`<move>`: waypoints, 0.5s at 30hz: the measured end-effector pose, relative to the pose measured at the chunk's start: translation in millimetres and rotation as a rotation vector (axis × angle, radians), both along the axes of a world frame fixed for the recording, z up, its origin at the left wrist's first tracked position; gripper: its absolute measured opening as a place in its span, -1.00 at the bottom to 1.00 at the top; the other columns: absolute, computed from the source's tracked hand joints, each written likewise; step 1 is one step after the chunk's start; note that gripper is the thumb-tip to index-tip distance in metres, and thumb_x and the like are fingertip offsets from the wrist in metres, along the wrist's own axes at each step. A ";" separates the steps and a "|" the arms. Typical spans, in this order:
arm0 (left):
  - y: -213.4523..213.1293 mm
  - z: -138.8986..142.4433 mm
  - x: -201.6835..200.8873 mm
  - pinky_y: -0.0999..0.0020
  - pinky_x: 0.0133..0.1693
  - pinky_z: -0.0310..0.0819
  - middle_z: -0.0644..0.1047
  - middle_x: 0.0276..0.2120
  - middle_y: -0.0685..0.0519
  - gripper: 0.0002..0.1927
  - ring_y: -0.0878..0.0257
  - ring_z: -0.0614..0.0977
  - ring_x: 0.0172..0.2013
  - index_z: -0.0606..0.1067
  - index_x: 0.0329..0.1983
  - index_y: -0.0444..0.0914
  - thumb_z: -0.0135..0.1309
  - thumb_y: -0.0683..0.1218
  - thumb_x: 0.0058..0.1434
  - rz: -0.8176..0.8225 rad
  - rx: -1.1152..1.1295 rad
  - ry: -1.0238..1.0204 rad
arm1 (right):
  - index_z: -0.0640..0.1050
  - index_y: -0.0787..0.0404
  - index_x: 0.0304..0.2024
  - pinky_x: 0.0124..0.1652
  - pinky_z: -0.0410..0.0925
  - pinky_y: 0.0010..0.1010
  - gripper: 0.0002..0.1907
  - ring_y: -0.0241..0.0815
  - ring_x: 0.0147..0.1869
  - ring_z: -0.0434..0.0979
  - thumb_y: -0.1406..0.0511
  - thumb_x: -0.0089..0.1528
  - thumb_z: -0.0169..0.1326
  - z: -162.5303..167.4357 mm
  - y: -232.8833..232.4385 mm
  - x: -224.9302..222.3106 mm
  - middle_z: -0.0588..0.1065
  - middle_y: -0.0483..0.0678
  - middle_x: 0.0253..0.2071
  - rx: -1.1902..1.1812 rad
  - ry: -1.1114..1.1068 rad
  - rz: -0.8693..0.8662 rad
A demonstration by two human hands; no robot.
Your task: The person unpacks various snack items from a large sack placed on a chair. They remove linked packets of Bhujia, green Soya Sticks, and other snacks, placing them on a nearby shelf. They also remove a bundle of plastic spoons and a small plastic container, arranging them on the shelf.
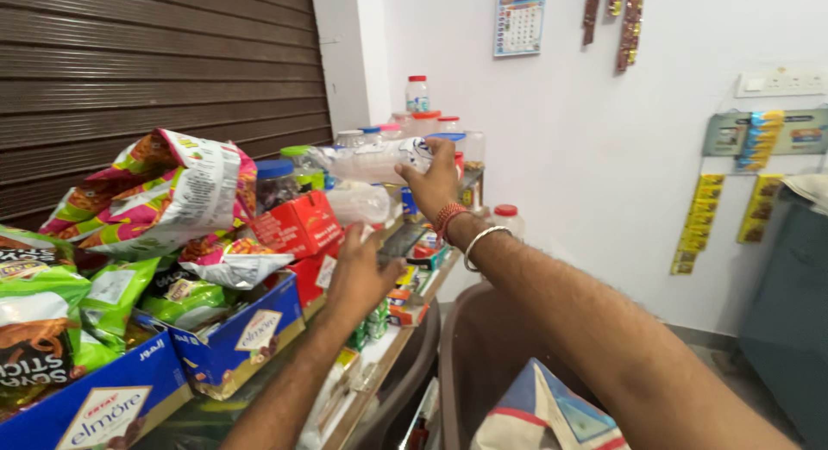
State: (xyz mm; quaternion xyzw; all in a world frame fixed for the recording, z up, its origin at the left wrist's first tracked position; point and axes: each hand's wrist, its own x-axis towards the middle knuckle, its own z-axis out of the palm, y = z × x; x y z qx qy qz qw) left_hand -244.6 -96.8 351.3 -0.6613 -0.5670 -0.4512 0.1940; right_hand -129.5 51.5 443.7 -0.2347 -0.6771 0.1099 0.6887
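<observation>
A clear plastic jar (366, 161) lay tilted above the crowded tabletop (392, 346), right hand (434, 184) clenched on its lid end. Left hand (358, 278) touched a second clear jar (360, 203); its grip could not be judged. Red cartons (297, 226) stood beside.

A brown roller shutter (164, 62) fills the 10 o'clock area. Green snack bags (52, 303) lie in blue boxes (103, 398) at 8 o'clock. A calendar (520, 19) hangs at 12 o'clock, yellow sachet strips (699, 221) at 3 o'clock.
</observation>
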 end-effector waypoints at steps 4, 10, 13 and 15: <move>2.2 9.3 5.2 -0.19 0.26 0.17 0.14 0.38 -0.38 -0.23 -0.27 0.21 0.35 0.37 0.29 -0.30 0.32 0.03 0.02 0.127 -0.132 0.233 | 0.35 0.28 0.12 0.15 0.37 -0.20 -0.29 0.05 0.16 0.52 0.23 0.03 0.41 -4.9 7.6 -26.2 0.48 0.14 0.07 -0.132 0.048 -0.002; 31.1 23.9 -4.4 -0.32 0.26 0.06 0.04 0.43 -0.31 -0.18 -0.18 0.05 0.42 0.34 0.33 -0.21 0.31 0.04 -0.03 0.272 -0.239 0.417 | 0.33 0.29 0.18 0.19 0.35 -0.19 -0.25 0.09 0.22 0.53 0.21 0.05 0.38 -0.7 19.2 -53.5 0.48 0.18 0.13 -0.151 0.157 0.049; 51.3 17.7 -22.5 -0.38 0.22 0.04 0.01 0.49 -0.25 -0.21 -0.16 0.02 0.43 0.36 0.35 -0.17 0.27 0.06 0.01 0.311 -0.183 0.529 | 0.33 0.32 0.27 0.20 0.30 -0.12 -0.29 0.19 0.27 0.45 0.10 0.21 0.25 -0.7 30.3 -59.1 0.44 0.26 0.18 -0.047 -0.123 0.140; 62.7 12.3 -35.0 -0.36 0.22 0.06 0.02 0.52 -0.22 -0.27 -0.16 0.03 0.45 0.38 0.34 -0.19 0.23 0.06 0.07 0.360 -0.107 0.614 | 0.39 0.33 0.25 0.23 0.29 -0.10 -0.35 0.18 0.29 0.46 -0.02 0.33 0.09 -0.8 35.6 -65.2 0.47 0.26 0.16 -0.065 -0.230 0.219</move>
